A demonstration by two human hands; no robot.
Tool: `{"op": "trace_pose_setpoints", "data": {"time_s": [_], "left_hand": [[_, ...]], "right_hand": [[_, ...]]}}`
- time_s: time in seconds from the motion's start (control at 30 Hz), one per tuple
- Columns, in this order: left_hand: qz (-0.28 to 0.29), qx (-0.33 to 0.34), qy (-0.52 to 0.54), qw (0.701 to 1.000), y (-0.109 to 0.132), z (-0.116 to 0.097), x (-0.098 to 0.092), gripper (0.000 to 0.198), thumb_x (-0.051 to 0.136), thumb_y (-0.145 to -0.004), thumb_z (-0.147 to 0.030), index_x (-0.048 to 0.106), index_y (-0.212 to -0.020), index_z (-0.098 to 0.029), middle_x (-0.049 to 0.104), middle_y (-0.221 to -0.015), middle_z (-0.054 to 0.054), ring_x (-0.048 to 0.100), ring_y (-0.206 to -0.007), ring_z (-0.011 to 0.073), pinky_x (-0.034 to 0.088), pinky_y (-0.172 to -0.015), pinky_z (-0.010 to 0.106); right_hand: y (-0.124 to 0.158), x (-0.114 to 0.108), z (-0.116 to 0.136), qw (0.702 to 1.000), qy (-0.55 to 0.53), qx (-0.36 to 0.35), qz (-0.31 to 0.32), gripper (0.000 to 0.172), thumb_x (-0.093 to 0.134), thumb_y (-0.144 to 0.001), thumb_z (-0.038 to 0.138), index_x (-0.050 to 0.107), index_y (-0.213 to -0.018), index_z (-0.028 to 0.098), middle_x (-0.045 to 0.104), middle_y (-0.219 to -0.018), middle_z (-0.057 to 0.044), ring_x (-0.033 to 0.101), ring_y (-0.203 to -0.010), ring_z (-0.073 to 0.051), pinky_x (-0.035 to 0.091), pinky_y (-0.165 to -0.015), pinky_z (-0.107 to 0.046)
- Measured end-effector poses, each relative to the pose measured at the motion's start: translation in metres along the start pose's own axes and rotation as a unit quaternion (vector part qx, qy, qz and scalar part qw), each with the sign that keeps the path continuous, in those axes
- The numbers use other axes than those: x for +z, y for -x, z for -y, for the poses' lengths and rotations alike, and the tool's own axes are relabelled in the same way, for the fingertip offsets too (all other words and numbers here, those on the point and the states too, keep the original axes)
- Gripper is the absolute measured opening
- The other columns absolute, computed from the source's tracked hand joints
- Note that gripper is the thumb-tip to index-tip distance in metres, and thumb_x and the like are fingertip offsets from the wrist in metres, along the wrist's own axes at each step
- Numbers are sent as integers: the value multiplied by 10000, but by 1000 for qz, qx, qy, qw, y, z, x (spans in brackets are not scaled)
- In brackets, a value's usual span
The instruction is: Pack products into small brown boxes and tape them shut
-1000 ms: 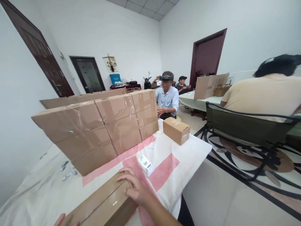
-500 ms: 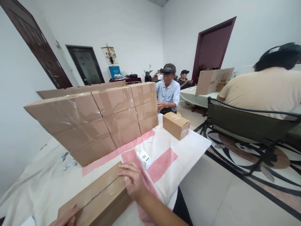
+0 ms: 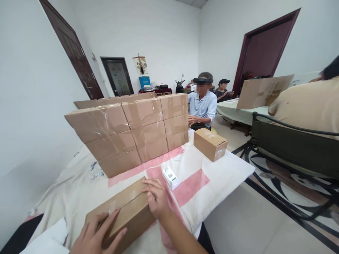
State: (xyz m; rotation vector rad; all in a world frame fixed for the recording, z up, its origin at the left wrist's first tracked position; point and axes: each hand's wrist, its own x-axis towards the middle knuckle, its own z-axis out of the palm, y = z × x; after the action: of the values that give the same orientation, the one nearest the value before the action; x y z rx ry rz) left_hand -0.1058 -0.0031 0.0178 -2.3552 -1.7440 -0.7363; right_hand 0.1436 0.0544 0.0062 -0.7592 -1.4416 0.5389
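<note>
A long closed cardboard box (image 3: 132, 208) lies in front of me, a seam running along its top between the flaps. My left hand (image 3: 97, 233) rests on its near end with the fingers spread over the top, beside a shiny strip of tape. Over at the box's far right end, my right hand (image 3: 157, 199) holds the corner, fingers bent over the top edge. Just beyond that hand, a small white plastic device (image 3: 170, 178) sits on the pink and white cloth (image 3: 190, 187).
A wall of stacked, taped cardboard boxes (image 3: 127, 130) stands across the table. One separate box (image 3: 210, 144) is at the right. Behind it sits a person in a light blue shirt (image 3: 202, 107). Another person's back (image 3: 307, 100) and a chair (image 3: 291, 144) are at the far right.
The view has swung left, so the scene sits further right. My left hand has come further onto the box top, fingers now spread. The right hand stays at the box's far end.
</note>
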Motion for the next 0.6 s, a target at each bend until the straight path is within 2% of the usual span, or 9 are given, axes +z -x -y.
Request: {"op": "trace_pose_setpoints", "data": {"time_s": [0.1, 0.2, 0.3, 0.37, 0.43, 0.5, 0.6], "left_hand": [[41, -35, -11, 998, -6, -4, -10, 595, 607, -814, -675, 650, -1322, -367, 634, -1157, 71, 672, -1037, 285, 586, -880, 430], [57, -50, -14, 997, -13, -5, -15, 610, 594, -815, -688, 661, -1314, -343, 612, -1170, 84, 661, -1038, 289, 571, -908, 454], [73, -46, -3, 996, -20, 2, -14, 590, 584, -830, -681, 662, -1313, -351, 604, -1182, 79, 650, -1050, 283, 564, -927, 452], [83, -35, 2, 996, -24, 9, -13, 569, 577, -844, -674, 658, -1317, -367, 597, -1187, 71, 646, -1059, 275, 563, -932, 438], [83, -30, 0, 996, -30, 16, -11, 559, 553, -868, -664, 639, -1338, -373, 578, -1219, 69, 640, -1080, 267, 558, -941, 427], [73, -28, -7, 997, -37, 20, -8, 569, 528, -890, -652, 610, -1373, -362, 555, -1258, 74, 631, -1103, 266, 551, -948, 423], [42, -18, -27, 999, -50, 19, -4, 594, 500, -901, -655, 595, -1390, -333, 551, -1292, 89, 627, -1099, 282, 539, -958, 434]], "right_hand": [[-3, 0, -2, 1000, 3, -1, 3, 277, 516, -899, 309, 779, -949, 239, 744, -1179, -71, 625, -1109, -245, 510, -967, -423], [-7, 3, -4, 1000, 9, 6, 9, 280, 517, -884, 314, 780, -944, 239, 744, -1178, -68, 621, -1102, -244, 510, -968, -427], [-10, 7, -5, 999, 22, 18, 14, 281, 521, -897, 334, 779, -955, 236, 736, -1189, -73, 610, -1127, -243, 501, -991, -430], [-13, 3, -6, 998, 14, 34, 48, 280, 538, -924, 361, 774, -1017, 242, 706, -1272, -71, 577, -1224, -242, 466, -1053, -437], [-18, -11, -7, 993, -21, 53, 106, 298, 563, -944, 411, 752, -1118, 259, 630, -1407, -68, 528, -1327, -241, 416, -1115, -449], [-27, -37, -12, 989, -56, 62, 123, 326, 566, -953, 453, 731, -1164, 266, 583, -1459, -79, 525, -1346, -244, 394, -1132, -454], [-47, -89, -29, 996, -35, 79, 11, 307, 518, -968, 443, 737, -1019, 234, 689, -1226, -102, 610, -1189, -247, 419, -1075, -437]]}}
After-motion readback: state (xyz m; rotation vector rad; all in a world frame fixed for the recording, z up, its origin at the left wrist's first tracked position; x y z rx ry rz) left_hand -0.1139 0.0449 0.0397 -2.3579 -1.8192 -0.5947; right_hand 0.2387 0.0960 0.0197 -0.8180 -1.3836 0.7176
